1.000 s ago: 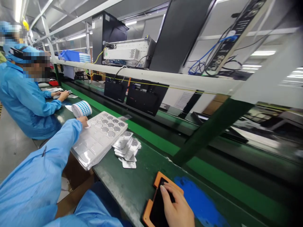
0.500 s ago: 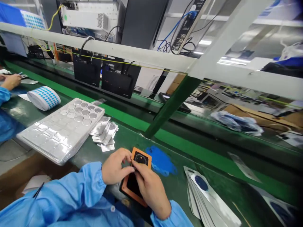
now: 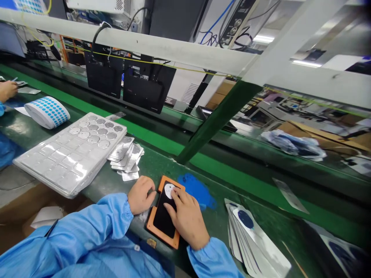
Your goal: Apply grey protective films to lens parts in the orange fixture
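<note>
An orange fixture (image 3: 155, 228) with a black inner panel (image 3: 162, 217) lies on the bench in front of me. A white round disc (image 3: 168, 190) with small dark marks sits at the panel's far end. My right hand (image 3: 187, 217) lies over the fixture's right side, fingertips touching the disc and thumb apart over the black panel. Beside the fixture's left edge is my left hand (image 3: 142, 195), its fingers loosely curled, thumb apart, with nothing visible in it.
Left are small silvery plates (image 3: 127, 160), a clear plastic tray (image 3: 49, 170) of round metal parts and a dotted label roll (image 3: 48, 112). A blue patch (image 3: 195, 189) lies behind the fixture; long silvery plates (image 3: 255, 239) are at right. A co-worker's hand (image 3: 8, 90) shows far left.
My hands were together over the fixture and have parted: the left drew back left, the right rests on the disc. A white disc now shows where a dark round area was. The view tilted down slightly.
</note>
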Action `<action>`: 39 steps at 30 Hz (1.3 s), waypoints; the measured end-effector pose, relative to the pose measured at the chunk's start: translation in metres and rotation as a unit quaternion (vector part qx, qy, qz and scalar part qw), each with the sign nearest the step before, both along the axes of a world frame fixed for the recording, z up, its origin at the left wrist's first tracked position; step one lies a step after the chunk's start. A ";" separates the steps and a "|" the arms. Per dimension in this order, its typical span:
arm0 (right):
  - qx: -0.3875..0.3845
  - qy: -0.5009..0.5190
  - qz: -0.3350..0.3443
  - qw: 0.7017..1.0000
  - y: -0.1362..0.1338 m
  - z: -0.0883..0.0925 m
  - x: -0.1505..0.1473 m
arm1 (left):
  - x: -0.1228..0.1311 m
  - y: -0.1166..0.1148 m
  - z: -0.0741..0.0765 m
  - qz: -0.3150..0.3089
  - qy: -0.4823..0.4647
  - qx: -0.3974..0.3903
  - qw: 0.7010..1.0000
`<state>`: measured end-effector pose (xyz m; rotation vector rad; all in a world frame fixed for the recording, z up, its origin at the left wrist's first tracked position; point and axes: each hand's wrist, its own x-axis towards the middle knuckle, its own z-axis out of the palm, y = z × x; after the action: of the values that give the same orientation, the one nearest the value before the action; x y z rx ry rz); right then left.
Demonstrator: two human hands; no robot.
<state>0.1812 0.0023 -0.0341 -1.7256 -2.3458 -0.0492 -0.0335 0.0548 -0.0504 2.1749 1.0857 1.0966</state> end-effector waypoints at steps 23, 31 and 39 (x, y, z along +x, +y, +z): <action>-0.089 -0.044 0.001 0.995 -0.007 0.008 -0.002 | 0.005 0.000 0.004 -0.003 0.002 0.022 1.000; -0.091 -0.043 -0.017 0.995 -0.017 0.010 -0.004 | 0.008 -0.001 0.006 -0.006 0.007 0.024 1.000; -0.094 -0.011 -0.026 0.995 -0.012 0.010 -0.004 | 0.017 0.002 0.014 -0.019 0.036 0.040 0.998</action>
<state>0.1770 -0.0098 -0.0238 -1.8793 -2.3883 0.1509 -0.0168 0.0572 -0.0364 2.3044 1.0420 1.0705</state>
